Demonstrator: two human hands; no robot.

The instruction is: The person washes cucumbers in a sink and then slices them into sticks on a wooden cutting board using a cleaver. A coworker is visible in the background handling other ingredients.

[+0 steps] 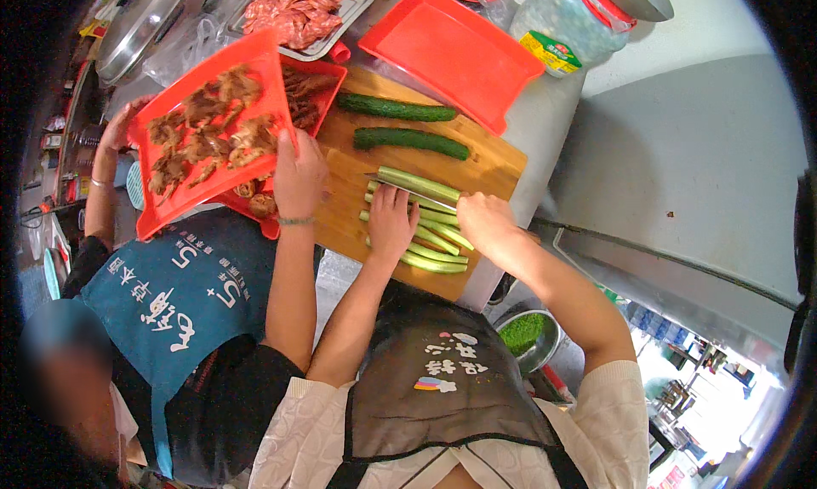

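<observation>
On a wooden cutting board (pixel 344 227), my right hand (pixel 488 224) grips a kitchen knife (pixel 415 190) whose blade lies between lengthwise-cut cucumber pieces. Pressed down beside the blade is my left hand (pixel 390 218), its fingertips on the pale green cucumber strips (pixel 440 240). Just beyond the knife rests a cut cucumber length (pixel 418 182). Farther up the board lie two whole dark green cucumbers (pixel 402 108) (pixel 412 143), side by side and apart.
At the left, a co-worker in a teal apron holds a tilted red tray (pixel 210 115) of brown meat pieces over other red trays. Beyond the board are an empty red tray (pixel 453 52), a metal tray of sliced meat (pixel 297 10) and a large jar (pixel 565 26). A bowl of chopped greens (pixel 526 336) stands lower right.
</observation>
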